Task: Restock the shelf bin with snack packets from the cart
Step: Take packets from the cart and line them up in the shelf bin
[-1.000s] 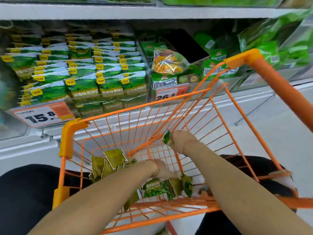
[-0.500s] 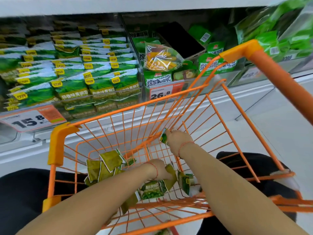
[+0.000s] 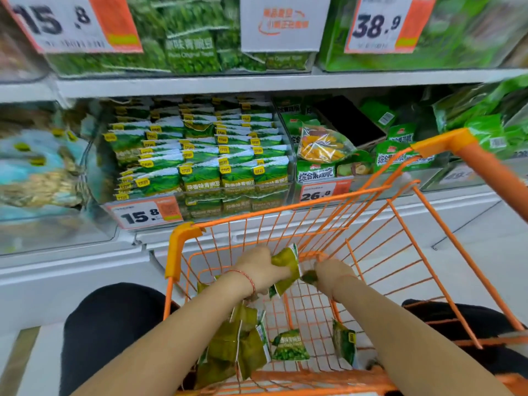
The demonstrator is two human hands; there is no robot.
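A supermarket aisle fills our view: white shelving across the upper half of the frame and an orange wire cart pushed up to it in the lower centre. The shelf bin sits at centre left, behind the 15.8 price tag, and is already packed tight with rows of green snack packets.

Our left hand is curled around a small bundle of green packets just above the cart's far end, fingers wrapped closed on them. Our right hand, just beside it, pinches another packet at its edge; how many it has we cannot tell. More loose packets lie on the cart floor toward the bottom of the frame, and a heap hangs below the left forearm.

The risks we see: the bundle in the left hand looks loosely fanned, so a packet could slip out on the lift and drop through the wire mesh or to the floor. The bin looks nearly full, so forcing packets in could buckle the front row or tip some over the lip. The neighbouring bin, priced 26.8, is also green, so a misplaced packet is easy.
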